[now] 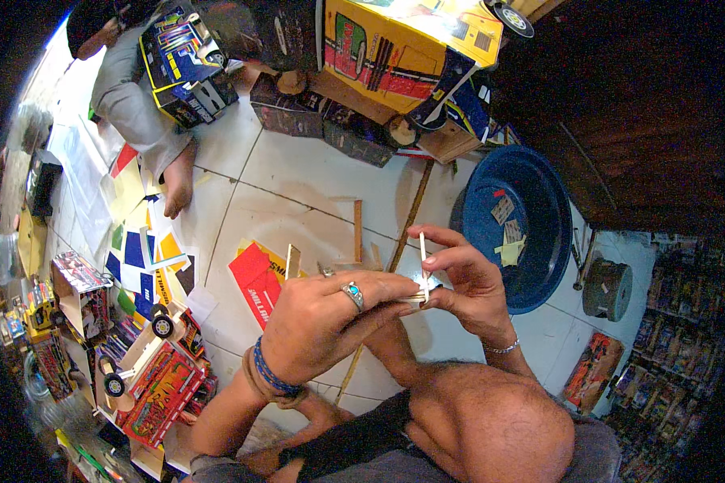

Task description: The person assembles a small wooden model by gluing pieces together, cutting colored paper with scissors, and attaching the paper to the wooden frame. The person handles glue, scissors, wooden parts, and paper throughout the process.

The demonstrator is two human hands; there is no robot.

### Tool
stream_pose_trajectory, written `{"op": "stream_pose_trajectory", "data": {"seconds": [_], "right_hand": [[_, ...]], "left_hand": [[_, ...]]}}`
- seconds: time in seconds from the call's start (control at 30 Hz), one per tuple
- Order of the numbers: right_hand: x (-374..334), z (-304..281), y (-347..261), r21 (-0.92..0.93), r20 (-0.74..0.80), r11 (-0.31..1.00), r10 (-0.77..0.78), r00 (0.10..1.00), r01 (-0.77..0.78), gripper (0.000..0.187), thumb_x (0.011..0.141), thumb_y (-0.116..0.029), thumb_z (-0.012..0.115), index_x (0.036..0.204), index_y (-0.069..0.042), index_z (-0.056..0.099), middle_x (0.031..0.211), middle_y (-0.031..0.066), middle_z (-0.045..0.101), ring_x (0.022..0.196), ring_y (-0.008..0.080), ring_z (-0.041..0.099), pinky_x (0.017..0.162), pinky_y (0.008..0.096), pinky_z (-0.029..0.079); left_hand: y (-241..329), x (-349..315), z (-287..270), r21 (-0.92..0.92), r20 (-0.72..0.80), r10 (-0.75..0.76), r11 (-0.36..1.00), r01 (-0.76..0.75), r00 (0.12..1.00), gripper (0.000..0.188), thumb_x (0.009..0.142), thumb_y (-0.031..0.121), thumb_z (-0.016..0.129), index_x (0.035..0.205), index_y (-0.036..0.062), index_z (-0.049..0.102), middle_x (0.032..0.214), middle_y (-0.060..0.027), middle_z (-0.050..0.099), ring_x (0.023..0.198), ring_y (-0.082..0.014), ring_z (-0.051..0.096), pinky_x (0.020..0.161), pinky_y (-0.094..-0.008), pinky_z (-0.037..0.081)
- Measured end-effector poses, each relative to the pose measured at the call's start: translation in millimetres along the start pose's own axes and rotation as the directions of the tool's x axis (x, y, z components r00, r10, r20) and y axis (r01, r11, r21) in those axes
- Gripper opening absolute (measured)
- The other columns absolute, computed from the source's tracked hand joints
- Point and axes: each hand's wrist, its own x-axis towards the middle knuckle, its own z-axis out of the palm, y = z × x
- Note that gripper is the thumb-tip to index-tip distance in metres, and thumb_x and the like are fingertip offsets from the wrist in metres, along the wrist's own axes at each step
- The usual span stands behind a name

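In front of my chest, my left hand [322, 318] is closed with its fingertips pressed together on a small pale flat piece [415, 298]. Most of that piece is hidden behind the fingers. My right hand [471, 282] pinches a thin pale strip [424, 251], held nearly upright with its lower end at the piece. Both sets of fingertips almost meet there. Beyond my left hand lie a red printed sheet [254, 286] and a yellow one [274, 259] on the tiles.
A blue basin [568, 217] with a few scraps stands to the right, beside a dark spool [606, 290]. Far ahead is a yellow toy truck [395, 56]. Another person's foot [179, 185] rests near paper cutouts [169, 249]. A red toy truck [161, 394] lies at lower left.
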Motion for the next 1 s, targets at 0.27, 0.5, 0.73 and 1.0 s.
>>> {"op": "stream_pose_trajectory", "data": {"seconds": [0.27, 0.5, 0.73, 1.0], "right_hand": [[3, 1, 1, 0.025, 0.033, 0.999, -0.047, 0.998, 0.046, 0.044, 0.074, -0.009, 0.084, 0.115, -0.007, 0.068, 0.145, 0.0209, 0.052, 0.136, 0.0306, 0.05, 0.107, 0.0404, 0.043], [1, -1, -1, -0.034, 0.0, 0.998, -0.05, 0.999, 0.05, 0.042, 0.072, -0.009, 0.086, 0.111, -0.008, 0.07, 0.14, 0.0199, 0.057, 0.131, 0.0298, 0.054, 0.106, 0.0389, 0.043], [4, 1, 0, -0.179, -0.005, 0.982, -0.069, 0.998, 0.067, 0.044, 0.071, -0.017, 0.087, 0.112, -0.009, 0.072, 0.14, 0.0169, 0.057, 0.129, 0.0275, 0.055, 0.101, 0.0375, 0.046], [11, -3, -15, -0.46, 0.105, 0.882, -0.062, 0.993, 0.103, 0.055, 0.074, -0.017, 0.085, 0.127, -0.015, 0.07, 0.141, 0.0117, 0.057, 0.125, 0.0252, 0.056, 0.098, 0.0348, 0.048]], "left_hand": [[6, -4, 1, 0.256, -0.063, 0.17, 0.955, -0.148, 0.984, 0.024, 0.08, 0.014, 0.076, 0.104, 0.0126, 0.074, 0.096, -0.0034, 0.075, 0.079, -0.0196, 0.073, 0.064, -0.0317, 0.057], [5, -5, 12, 0.405, -0.107, 0.282, 0.888, -0.217, 0.954, 0.029, 0.077, 0.013, 0.081, 0.105, 0.0124, 0.072, 0.098, -0.0038, 0.075, 0.08, -0.0206, 0.072, 0.063, -0.0335, 0.055], [0, -5, 21, 0.355, -0.146, 0.181, 0.927, -0.119, 0.973, 0.029, 0.082, 0.011, 0.072, 0.11, 0.0096, 0.066, 0.098, -0.0041, 0.07, 0.085, -0.0216, 0.069, 0.069, -0.0346, 0.051], [1, -7, 12, -0.024, -0.138, -0.137, 0.991, 0.135, 0.981, 0.017, 0.09, 0.006, 0.07, 0.107, 0.0042, 0.065, 0.093, -0.01, 0.069, 0.082, -0.025, 0.069, 0.069, -0.0336, 0.053]]}}
